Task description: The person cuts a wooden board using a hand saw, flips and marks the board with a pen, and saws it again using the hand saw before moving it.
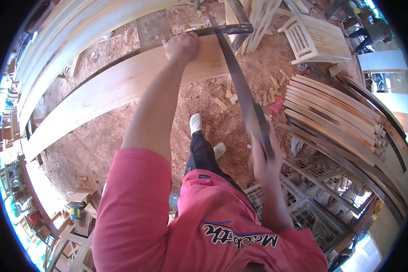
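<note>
My left hand (184, 47) grips a long pale plank (99, 95) near its right end, fingers curled at the far edge beside a dark rail (231, 29). My right hand (263, 152), slightly blurred, is closed on the handle of a handsaw (240, 88). The long blade angles away from me across the plank's right end, its tip reaching past the rail.
Long boards (59, 31) lie at the upper left, a slatted wooden piece (317, 38) at upper right. Stacked slats (331, 113) and metal mesh frames (313, 167) sit to my right. Offcuts (222, 104) litter the floor around my feet. Another person (376, 34) is at far upper right.
</note>
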`<action>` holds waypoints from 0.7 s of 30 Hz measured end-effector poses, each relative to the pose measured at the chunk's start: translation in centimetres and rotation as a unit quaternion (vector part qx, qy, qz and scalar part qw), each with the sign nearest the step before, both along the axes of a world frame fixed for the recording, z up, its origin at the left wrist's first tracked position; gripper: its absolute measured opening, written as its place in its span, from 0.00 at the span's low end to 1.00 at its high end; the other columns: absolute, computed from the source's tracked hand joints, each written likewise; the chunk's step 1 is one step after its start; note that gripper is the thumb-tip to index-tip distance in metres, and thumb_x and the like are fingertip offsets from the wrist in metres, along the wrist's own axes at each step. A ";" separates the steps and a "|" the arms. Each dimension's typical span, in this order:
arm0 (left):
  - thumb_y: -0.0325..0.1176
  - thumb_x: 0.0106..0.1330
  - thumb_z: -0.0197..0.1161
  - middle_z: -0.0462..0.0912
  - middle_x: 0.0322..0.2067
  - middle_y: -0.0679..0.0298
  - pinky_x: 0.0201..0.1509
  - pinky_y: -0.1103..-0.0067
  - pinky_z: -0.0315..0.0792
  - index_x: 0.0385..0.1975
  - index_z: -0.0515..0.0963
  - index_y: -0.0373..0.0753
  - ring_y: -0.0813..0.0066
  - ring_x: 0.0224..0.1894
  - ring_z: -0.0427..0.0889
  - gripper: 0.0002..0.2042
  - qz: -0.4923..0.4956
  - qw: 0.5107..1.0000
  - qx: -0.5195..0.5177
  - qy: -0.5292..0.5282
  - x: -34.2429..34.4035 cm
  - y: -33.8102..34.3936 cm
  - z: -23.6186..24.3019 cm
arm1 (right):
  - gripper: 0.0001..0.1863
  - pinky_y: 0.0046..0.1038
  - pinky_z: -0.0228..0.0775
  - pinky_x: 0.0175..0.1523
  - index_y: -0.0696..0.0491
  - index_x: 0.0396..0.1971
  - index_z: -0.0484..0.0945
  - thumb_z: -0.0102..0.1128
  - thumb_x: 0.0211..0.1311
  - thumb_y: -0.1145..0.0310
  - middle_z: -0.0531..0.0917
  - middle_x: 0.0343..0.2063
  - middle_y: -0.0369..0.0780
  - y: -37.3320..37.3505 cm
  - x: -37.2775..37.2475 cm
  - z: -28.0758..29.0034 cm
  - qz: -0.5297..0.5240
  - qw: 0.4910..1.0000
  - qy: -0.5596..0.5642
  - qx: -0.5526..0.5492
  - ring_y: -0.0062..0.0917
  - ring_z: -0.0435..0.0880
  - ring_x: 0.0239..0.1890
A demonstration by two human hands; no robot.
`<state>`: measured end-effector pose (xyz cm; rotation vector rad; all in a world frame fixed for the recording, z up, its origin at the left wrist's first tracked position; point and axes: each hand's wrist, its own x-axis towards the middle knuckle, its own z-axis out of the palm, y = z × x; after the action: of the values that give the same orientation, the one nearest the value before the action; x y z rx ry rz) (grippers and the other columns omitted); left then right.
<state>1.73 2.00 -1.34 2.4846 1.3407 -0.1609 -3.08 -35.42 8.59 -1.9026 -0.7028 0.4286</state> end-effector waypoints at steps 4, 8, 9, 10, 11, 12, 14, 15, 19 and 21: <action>0.43 0.73 0.35 0.83 0.53 0.55 0.65 0.52 0.61 0.51 0.79 0.43 0.59 0.56 0.82 0.23 -0.036 0.999 0.032 0.015 -0.3 0.1 -0.5 | 0.20 0.29 0.68 0.30 0.55 0.61 0.69 0.51 0.73 0.66 0.77 0.25 0.40 12.5 7.7 -3.4 0.023 0.999 0.010 0.026 0.20 0.76 0.24; 0.44 0.73 0.34 0.84 0.53 0.55 0.65 0.53 0.61 0.51 0.80 0.42 0.59 0.56 0.82 0.25 -0.049 0.997 0.050 0.013 -0.3 -0.2 -0.3 | 0.21 0.29 0.71 0.34 0.56 0.62 0.69 0.53 0.72 0.66 0.80 0.29 0.42 7.4 4.4 -2.9 0.023 0.998 -0.004 0.059 0.24 0.78 0.26; 0.44 0.73 0.34 0.84 0.53 0.55 0.65 0.53 0.61 0.51 0.80 0.42 0.59 0.56 0.82 0.25 -0.044 0.998 0.053 0.000 -0.2 -0.3 -0.2 | 0.25 0.27 0.73 0.40 0.57 0.65 0.66 0.53 0.71 0.69 0.81 0.37 0.43 3.5 2.0 -1.9 -0.004 1.000 0.025 -0.002 0.22 0.80 0.33; 0.45 0.73 0.33 0.84 0.52 0.54 0.65 0.54 0.61 0.51 0.80 0.40 0.58 0.56 0.82 0.26 -0.022 0.999 0.037 -0.003 -0.1 -0.3 -0.1 | 0.28 0.25 0.74 0.45 0.59 0.68 0.62 0.54 0.70 0.71 0.82 0.45 0.44 -0.1 -0.4 -0.8 -0.023 0.994 0.105 -0.033 0.21 0.81 0.40; 0.47 0.73 0.33 0.84 0.51 0.54 0.65 0.56 0.61 0.50 0.81 0.39 0.58 0.55 0.82 0.28 -0.004 1.000 0.025 -0.012 -0.1 -0.3 0.0 | 0.29 0.26 0.74 0.48 0.60 0.69 0.61 0.54 0.69 0.73 0.81 0.48 0.44 -3.6 -2.4 0.2 -0.055 0.982 0.160 -0.083 0.21 0.81 0.43; 0.47 0.73 0.33 0.84 0.51 0.54 0.65 0.56 0.61 0.50 0.81 0.39 0.58 0.55 0.82 0.28 0.002 1.000 0.019 -0.004 -0.1 -0.3 0.0 | 0.30 0.26 0.74 0.50 0.61 0.69 0.60 0.54 0.68 0.75 0.81 0.51 0.44 -6.5 -4.2 1.2 -0.067 0.974 0.186 -0.112 0.21 0.81 0.46; 0.48 0.72 0.31 0.84 0.51 0.53 0.66 0.57 0.61 0.50 0.82 0.36 0.57 0.55 0.82 0.30 -0.012 1.000 0.014 -0.011 -0.1 -0.2 0.0 | 0.31 0.26 0.73 0.53 0.62 0.69 0.59 0.53 0.68 0.77 0.79 0.55 0.45 -9.0 -5.9 2.5 -0.051 0.983 0.163 -0.069 0.21 0.80 0.50; 0.48 0.72 0.31 0.84 0.51 0.53 0.66 0.57 0.61 0.50 0.82 0.36 0.57 0.55 0.82 0.30 -0.012 1.000 0.018 -0.018 -0.1 -0.1 0.0 | 0.31 0.26 0.73 0.53 0.62 0.70 0.59 0.53 0.68 0.77 0.79 0.56 0.45 -8.4 -5.7 2.9 -0.053 0.980 0.176 -0.081 0.21 0.80 0.51; 0.47 0.72 0.33 0.85 0.50 0.52 0.68 0.57 0.59 0.48 0.83 0.37 0.57 0.54 0.83 0.29 0.000 0.999 0.025 -0.037 -0.2 -0.1 -0.4 | 0.24 0.27 0.74 0.46 0.58 0.66 0.66 0.52 0.73 0.71 0.82 0.44 0.43 4.1 2.3 -2.7 0.019 0.999 -0.013 0.026 0.21 0.81 0.41; 0.46 0.72 0.34 0.85 0.48 0.50 0.70 0.57 0.57 0.46 0.84 0.36 0.57 0.54 0.83 0.29 -0.003 0.998 0.037 -0.051 -0.2 -0.2 -0.3 | 0.22 0.29 0.69 0.30 0.59 0.63 0.68 0.52 0.74 0.65 0.78 0.27 0.40 10.6 6.9 -5.6 0.054 0.991 0.007 0.118 0.19 0.74 0.23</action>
<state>1.53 1.76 -1.67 2.5208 1.3195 0.0129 3.85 -24.85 3.02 -1.6424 -0.8126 0.4080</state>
